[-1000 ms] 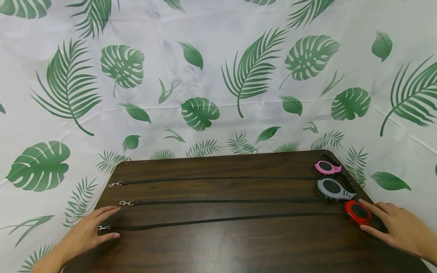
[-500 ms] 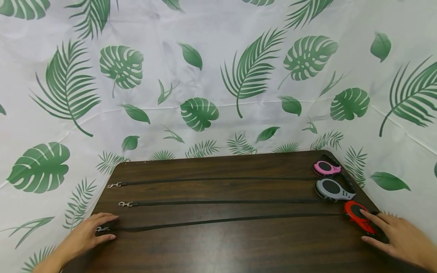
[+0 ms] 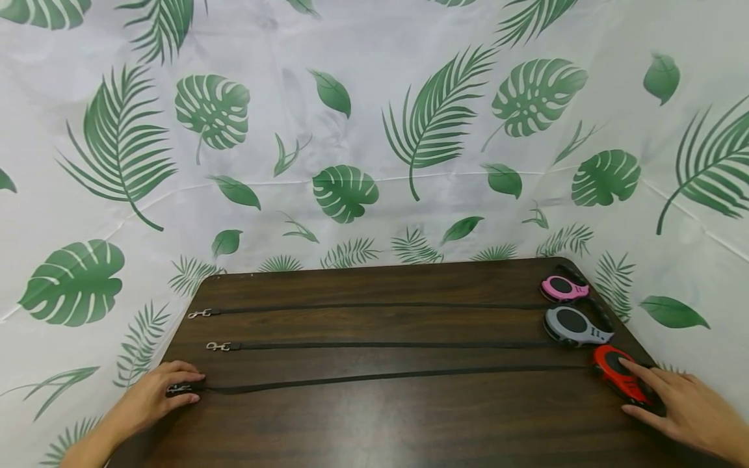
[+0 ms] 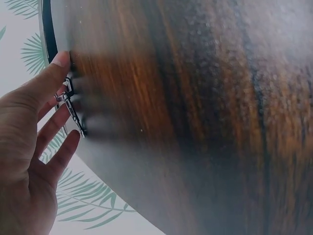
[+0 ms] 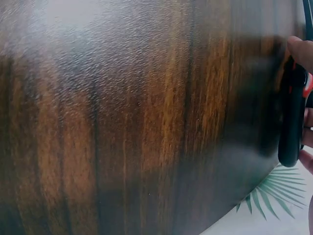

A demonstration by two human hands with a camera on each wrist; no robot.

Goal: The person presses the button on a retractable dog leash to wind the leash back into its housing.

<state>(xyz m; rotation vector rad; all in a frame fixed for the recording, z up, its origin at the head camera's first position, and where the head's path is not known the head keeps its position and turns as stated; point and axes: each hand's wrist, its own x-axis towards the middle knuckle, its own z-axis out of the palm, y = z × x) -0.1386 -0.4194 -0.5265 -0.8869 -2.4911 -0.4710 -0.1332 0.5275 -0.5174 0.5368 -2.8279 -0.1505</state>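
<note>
A red retractable dog leash [image 3: 623, 376] with a dark face and black handle lies at the table's right side. My right hand [image 3: 681, 400] is over its handle; the index finger touches the leash body, and the thumb lies on the near side. In the right wrist view, the black handle [image 5: 292, 117] stands between thumb and fingers. Its cord [image 3: 374, 377] runs left across the table to a metal clip [image 4: 71, 105]. My left hand [image 3: 149, 398] surrounds this clip at the left edge, thumb on one side and fingers on the other, without a plain pinch.
Behind lie a grey retractable leash [image 3: 576, 325] and a pink one [image 3: 563, 288]. Their cords stretch left to metal clips [image 3: 218, 346]. All lie on a dark wooden table [image 3: 374, 429]. A white leaf-patterned cloth [image 3: 263, 227] hangs around its back and sides.
My left thumb and fingers have come closer together around the clip. My right index finger has moved onto the red leash's face, and more of its body shows. The other leashes stay put.
</note>
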